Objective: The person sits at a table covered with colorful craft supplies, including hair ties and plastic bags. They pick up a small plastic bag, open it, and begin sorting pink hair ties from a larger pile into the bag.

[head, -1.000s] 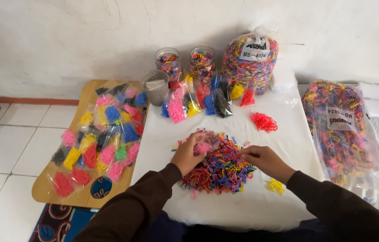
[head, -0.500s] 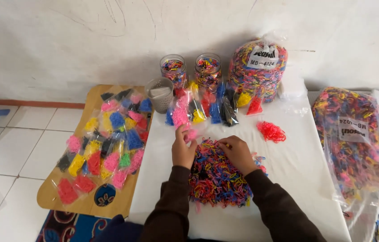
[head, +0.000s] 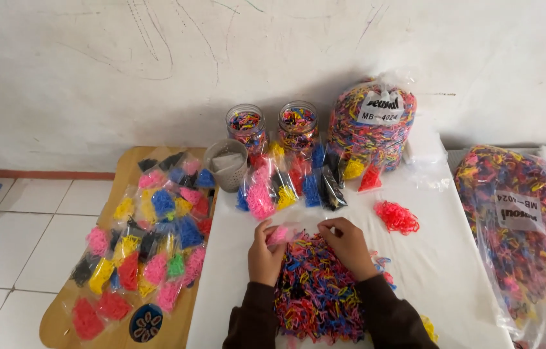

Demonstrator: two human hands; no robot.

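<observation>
Left hand (head: 264, 253) pinching a small clear packet of pink bands (head: 279, 234) at the far edge of the mixed heap of coloured bands (head: 315, 291), right hand (head: 348, 245) resting on that heap's far edge with fingertips curled toward the packet, whether gripping anything impossible to tell. Beyond the heap on the white table (head: 441, 271): a row of filled packets (head: 289, 184), two jars (head: 271, 126), a grey cup (head: 226, 163) and a big bag of bands (head: 371, 126). Right of the heap a loose red clump (head: 397, 216); left of it a wooden board (head: 132, 168) covered in sorted packets.
</observation>
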